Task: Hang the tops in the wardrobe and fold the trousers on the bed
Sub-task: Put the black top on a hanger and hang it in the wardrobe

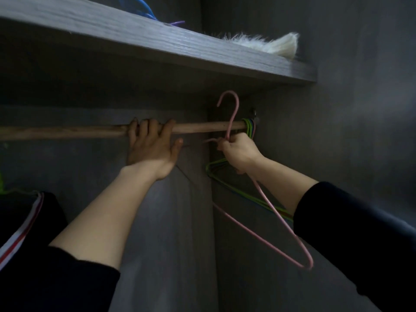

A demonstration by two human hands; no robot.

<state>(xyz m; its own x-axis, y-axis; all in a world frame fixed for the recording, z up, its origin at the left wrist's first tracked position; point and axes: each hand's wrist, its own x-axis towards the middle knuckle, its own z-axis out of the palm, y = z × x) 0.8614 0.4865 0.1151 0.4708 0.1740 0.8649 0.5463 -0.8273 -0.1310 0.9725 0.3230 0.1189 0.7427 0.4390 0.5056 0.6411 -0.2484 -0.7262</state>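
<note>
I look up into a grey wardrobe. A wooden rail [67,131] runs across it. My left hand [150,145] grips the rail near its middle, fingers curled over the top. My right hand [239,154] grips the neck of a pink wire hanger [281,219], whose hook rises just in front of the rail, free of it. Several green and blue hangers [247,126] hang bunched at the rail's right end, behind my right hand. A dark top with a white and red stripe [27,221] hangs at the lower left.
A grey shelf [157,43] spans the wardrobe just above the rail. On it lie a white furry item [270,45] and blue and purple hangers [144,10]. The wardrobe's side wall [337,109] stands close on the right.
</note>
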